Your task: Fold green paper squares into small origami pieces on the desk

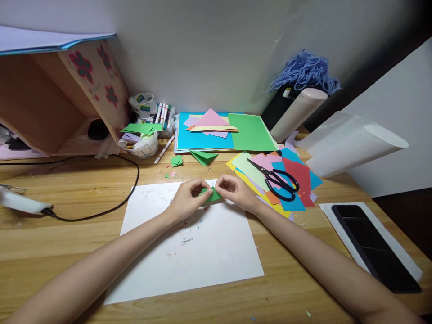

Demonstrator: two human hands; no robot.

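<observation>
A small folded green paper piece (pixel 211 195) lies over the far edge of a white sheet (pixel 209 252) on the wooden desk. My left hand (pixel 188 198) pinches its left side with closed fingers. My right hand (pixel 233 191) pinches its right side, fingers curled onto it. Both hands meet over the piece, which is partly hidden by the fingers.
Black scissors (pixel 278 180) lie on a spread of coloured papers (pixel 293 180) to the right. A blue and green paper stack (pixel 219 135), green scraps (pixel 203 157), a cup of scraps (pixel 143 146), markers (pixel 162 113), a black cable (pixel 101 211), a phone (pixel 373 245) and a cardboard box (pixel 60 99) surround the sheet.
</observation>
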